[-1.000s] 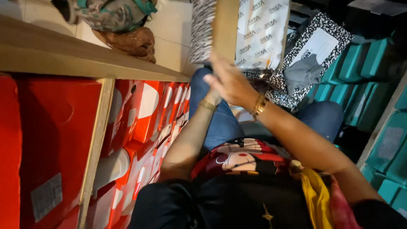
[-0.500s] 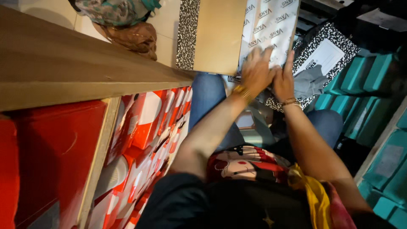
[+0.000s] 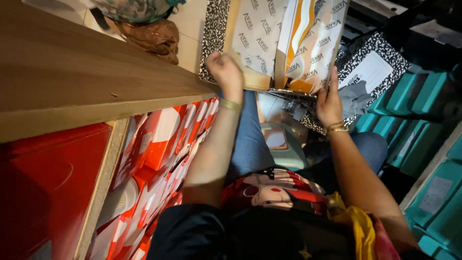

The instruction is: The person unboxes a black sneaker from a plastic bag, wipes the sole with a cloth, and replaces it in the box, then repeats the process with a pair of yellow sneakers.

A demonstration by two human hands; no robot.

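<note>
The left hand [image 3: 225, 72] is curled into a fist on the near edge of an open shoebox [image 3: 226, 33], a speckled black-and-white box with a plain cardboard inside, held up in front of the person above the lap. The right hand [image 3: 329, 98] is partly open, fingers stretched upward and pressed flat against the white printed wrapping paper [image 3: 308, 43] that spills out of the box, with an orange and white shoe [image 3: 297, 29] showing between the sheets. The speckled box lid [image 3: 373, 72] lies just behind the right hand, on teal shoeboxes [image 3: 409, 96]. To the left, a wooden shelf [image 3: 72, 82] runs above rows of red shoeboxes [image 3: 159, 139]. A brown bag [image 3: 149, 38] sits on the tiled floor beyond.
</note>
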